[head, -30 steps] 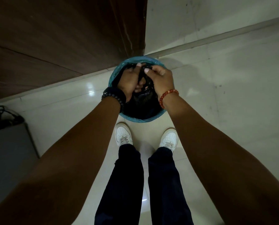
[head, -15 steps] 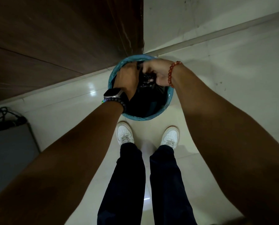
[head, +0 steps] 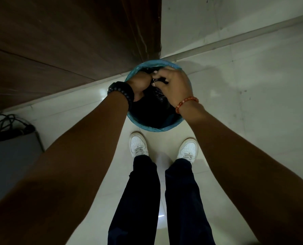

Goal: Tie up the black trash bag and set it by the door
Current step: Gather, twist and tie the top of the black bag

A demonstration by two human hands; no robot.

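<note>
The black trash bag [head: 152, 115] sits inside a round blue bin [head: 147, 127] on the tiled floor, just ahead of my feet. Both hands are down in the bin's mouth, at its far side. My left hand [head: 141, 84], with a dark watch and bead band at the wrist, is closed on a gathered part of the bag's top. My right hand [head: 174, 85], with a red bead bracelet, pinches a twisted black strip of the bag between its fingers. The two hands touch over the bag's neck, and the knot itself is hidden under them.
A dark wooden door [head: 58, 41] stands at the upper left, its edge ending just behind the bin. A pale wall [head: 235, 20] with a skirting runs to the right. A grey unit [head: 11, 156] with black cables [head: 7, 124] lies at the left. My white shoes [head: 138, 144] stand close to the bin.
My right hand has turned back over the bag's neck, wrist swinging from the far rim toward me. My left hand has stayed closed on the bag's top.
</note>
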